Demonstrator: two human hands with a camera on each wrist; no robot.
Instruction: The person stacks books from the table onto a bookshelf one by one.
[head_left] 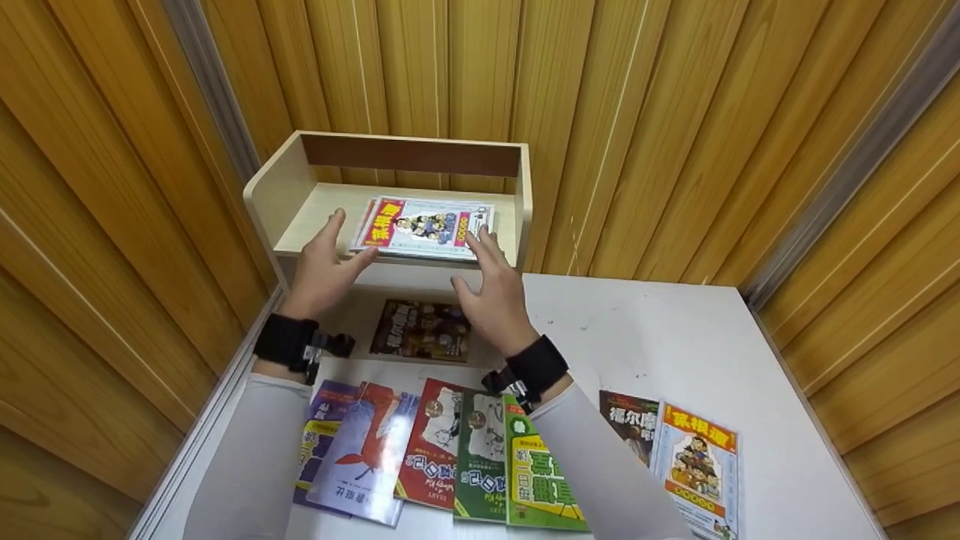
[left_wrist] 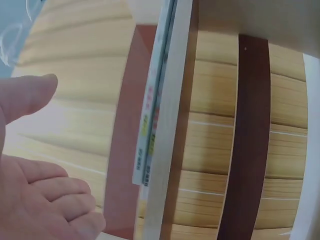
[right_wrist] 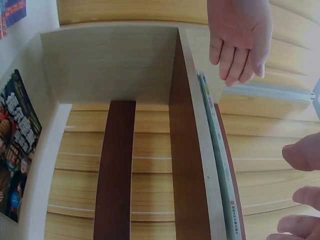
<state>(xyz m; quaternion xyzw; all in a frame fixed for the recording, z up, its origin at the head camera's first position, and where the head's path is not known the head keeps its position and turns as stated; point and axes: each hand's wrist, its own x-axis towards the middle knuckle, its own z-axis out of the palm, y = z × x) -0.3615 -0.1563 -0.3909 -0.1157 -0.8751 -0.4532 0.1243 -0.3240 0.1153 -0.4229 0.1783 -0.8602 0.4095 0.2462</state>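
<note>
On the upper board of a small wooden shelf point(head_left: 296, 217) lies a short stack of books point(head_left: 427, 225), the top one white with a red and yellow title block. My left hand point(head_left: 324, 271) is off the stack's left front corner, fingers extended and thumb apart, holding nothing. At the right front corner is my right hand point(head_left: 495, 300), fingers spread; the right wrist view shows it point(right_wrist: 305, 195) clear of the book edges point(right_wrist: 222, 155). Seen from the left wrist, the left palm point(left_wrist: 45, 205) faces the thin spines point(left_wrist: 150, 125) with a gap between.
A dark-covered book point(head_left: 421, 330) lies in the lower compartment. Along the table's front are a purple book point(head_left: 330, 397), a fox-picture book point(head_left: 367, 457), red point(head_left: 431, 450), dark green point(head_left: 480, 457) and bright green point(head_left: 540, 480) books. Two more, one white-and-orange point(head_left: 697, 465), lie right. Wood-panelled walls surround the table.
</note>
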